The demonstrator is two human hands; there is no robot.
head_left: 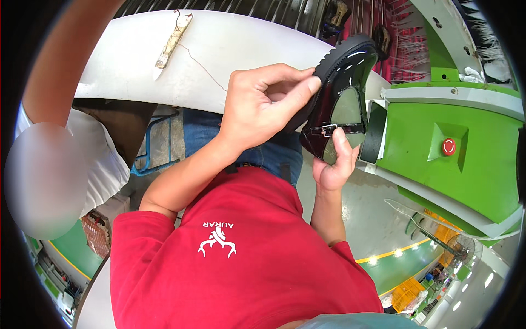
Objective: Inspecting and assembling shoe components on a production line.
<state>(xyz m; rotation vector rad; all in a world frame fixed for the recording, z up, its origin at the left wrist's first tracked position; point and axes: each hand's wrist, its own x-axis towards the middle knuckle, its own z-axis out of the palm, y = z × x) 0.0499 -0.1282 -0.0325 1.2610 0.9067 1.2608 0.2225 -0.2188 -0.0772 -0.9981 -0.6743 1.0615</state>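
Both of my hands hold up a glossy black strap shoe (327, 98) with a thick ridged sole and a small metal buckle. My left hand (257, 104) is closed in a pinch, thumb and forefinger against the edge of the sole. Whether anything small sits between those fingertips is hidden. Lower down, my right hand (337, 162) grips the shoe near its buckled strap (345, 129), the thumb pressing by the buckle. Its other fingers are mostly behind the shoe.
A white curved table (235, 41) carries a tape-wrapped tool with a blade-like tip (174, 41) and a loose thread. On the right stands a green machine (476, 159) with a red button (449, 146). Another person's arm (71, 60) reaches in at left. Dark shoes lie on the rack (263, 10) behind.
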